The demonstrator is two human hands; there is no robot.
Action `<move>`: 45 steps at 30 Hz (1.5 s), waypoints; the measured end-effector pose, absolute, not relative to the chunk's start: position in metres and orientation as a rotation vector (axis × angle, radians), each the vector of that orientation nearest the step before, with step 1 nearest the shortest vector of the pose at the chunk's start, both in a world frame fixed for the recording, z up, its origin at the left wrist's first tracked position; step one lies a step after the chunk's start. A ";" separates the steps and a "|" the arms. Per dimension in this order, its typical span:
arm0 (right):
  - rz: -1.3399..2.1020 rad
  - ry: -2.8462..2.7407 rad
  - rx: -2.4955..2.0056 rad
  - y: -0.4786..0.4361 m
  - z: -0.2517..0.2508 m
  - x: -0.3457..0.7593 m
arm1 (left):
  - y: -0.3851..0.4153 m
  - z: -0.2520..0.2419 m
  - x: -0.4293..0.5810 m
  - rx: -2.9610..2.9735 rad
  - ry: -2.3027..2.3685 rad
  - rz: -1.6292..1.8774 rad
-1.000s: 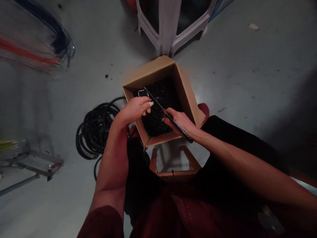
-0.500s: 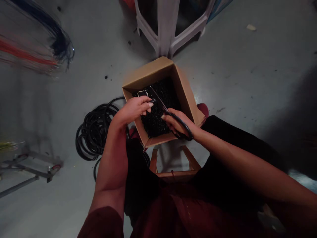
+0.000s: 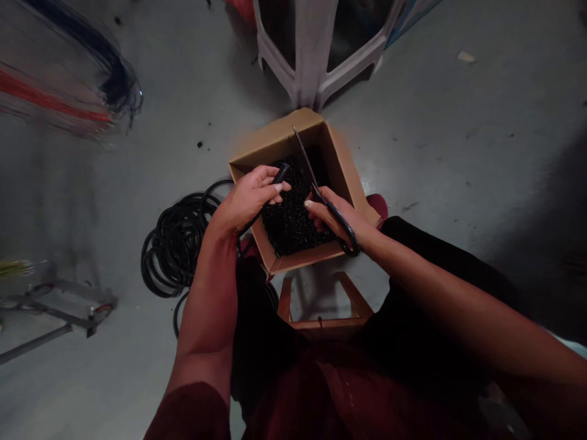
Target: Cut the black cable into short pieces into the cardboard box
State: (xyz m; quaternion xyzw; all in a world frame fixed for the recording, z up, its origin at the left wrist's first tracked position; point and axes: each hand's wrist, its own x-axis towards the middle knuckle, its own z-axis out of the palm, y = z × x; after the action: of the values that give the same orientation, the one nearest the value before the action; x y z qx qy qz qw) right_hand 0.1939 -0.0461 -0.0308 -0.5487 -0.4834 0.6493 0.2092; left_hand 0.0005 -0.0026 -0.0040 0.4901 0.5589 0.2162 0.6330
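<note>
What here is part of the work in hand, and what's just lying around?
In use:
left hand gripping black cable
right hand holding black-handled scissors
cardboard box of black cable pieces
probably the coiled cable

Lying around:
white plastic stool
wooden frame
blurred wire bundles

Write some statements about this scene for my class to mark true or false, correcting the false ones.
1. The right hand holds black-handled scissors. True.
2. The scissor blades point back towards the person. False: they point away, across the cardboard box.
3. The left hand grips a length of black cable. True.
4. The box holds white foam chips. False: it holds small black pieces.
5. A coil of black cable lies on the floor beside the box. True.
</note>
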 end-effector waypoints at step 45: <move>1.367 -2.079 -1.580 -0.047 -0.030 0.204 | 0.000 0.000 0.005 1.322 1.384 0.444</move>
State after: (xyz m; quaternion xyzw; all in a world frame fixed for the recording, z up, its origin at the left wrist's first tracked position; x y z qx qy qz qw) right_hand 0.2040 -0.0474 -0.0305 -0.5335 -0.7020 0.4617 0.0968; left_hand 0.0046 0.0004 -0.0004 0.5598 0.5860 0.1878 0.5549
